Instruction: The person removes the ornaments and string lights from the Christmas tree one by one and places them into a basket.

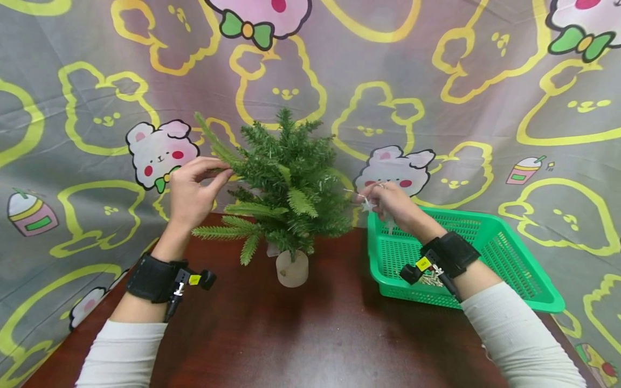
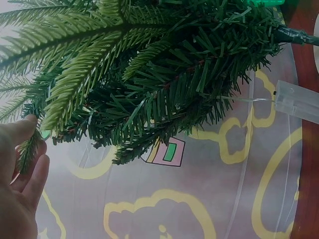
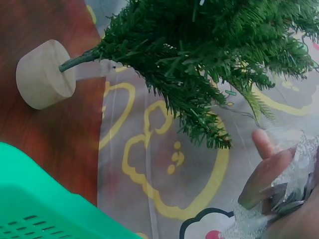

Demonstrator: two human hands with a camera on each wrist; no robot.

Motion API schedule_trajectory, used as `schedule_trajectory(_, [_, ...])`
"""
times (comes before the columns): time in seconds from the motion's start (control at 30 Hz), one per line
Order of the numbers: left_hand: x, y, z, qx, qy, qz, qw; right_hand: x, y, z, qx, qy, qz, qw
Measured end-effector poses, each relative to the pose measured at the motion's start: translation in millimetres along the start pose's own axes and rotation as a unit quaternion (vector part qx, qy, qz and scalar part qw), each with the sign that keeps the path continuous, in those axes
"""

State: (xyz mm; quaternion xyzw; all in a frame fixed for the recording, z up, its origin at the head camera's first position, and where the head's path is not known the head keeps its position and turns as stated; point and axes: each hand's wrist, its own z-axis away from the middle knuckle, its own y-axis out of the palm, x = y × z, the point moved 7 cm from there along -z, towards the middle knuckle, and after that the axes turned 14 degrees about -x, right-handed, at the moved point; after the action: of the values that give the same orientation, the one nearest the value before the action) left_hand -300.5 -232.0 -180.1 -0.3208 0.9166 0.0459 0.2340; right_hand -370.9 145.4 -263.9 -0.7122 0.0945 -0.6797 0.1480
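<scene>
A small artificial Christmas tree [image 1: 286, 178] stands upright on a round wooden base [image 1: 292, 269]. At its left side my left hand [image 1: 194, 188] pinches a green branch tip [image 2: 29, 149] between thumb and fingers. On the other side, my right hand [image 1: 388, 202] holds a bunch of clear star-shaped string lights [image 3: 296, 172], one star hanging below the fingers in the head view. From that hand a thin wire [image 3: 239, 112] runs toward the tree. Behind the tree, a translucent box [image 2: 298, 102] with a wire joins the branches. Part of the bunch is hidden by the right fingers.
A green plastic basket [image 1: 529, 269] stands on the right of the dark brown table [image 1: 330, 345], below the right forearm. Small gold-coloured pieces [image 1: 430, 279] lie in it. A patterned cloth [image 1: 509, 108] hangs close behind the tree.
</scene>
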Motion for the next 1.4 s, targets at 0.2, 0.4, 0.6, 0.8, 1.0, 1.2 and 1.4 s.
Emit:
schedule_trajectory(0.2, [0.7,0.6,-1.2,-0.001,-0.001,0.004,1.0,0.8,-0.4,-1.1,0.012,0.001,-0.053,0.9985])
schedule_trajectory(0.4, [3.5,0.9,-1.2,0.004,-0.01,-0.003,0.9999,3.2,-1.3,0.9,0.004,-0.036,-0.033,0.9988])
schedule_trajectory(0.6, [8.3,2.5,-1.6,0.007,-0.017,-0.011,0.9998,7.1,1.2,1.4,0.012,-0.066,0.014,0.9976])
schedule_trajectory(0.8, [10.9,3.9,-2.6,0.005,-0.02,-0.002,0.9998,11.2,2.4,2.0,0.014,-0.098,0.019,0.9949])
schedule_trajectory(1.0, [10.9,4.2,-3.4,0.011,-0.024,0.009,0.9996,12.1,1.3,2.1,0.02,-0.107,0.006,0.994])
schedule_trajectory(1.2, [9.4,1.1,-5.9,0.032,-0.027,0.02,0.9989,12.7,3.9,3.9,0.03,-0.093,-0.026,0.9949])
schedule_trajectory(1.4, [4.9,-9.9,-11.7,0.018,-0.051,0.021,0.9983,10.9,4.6,3.6,0.027,-0.074,-0.012,0.9968])
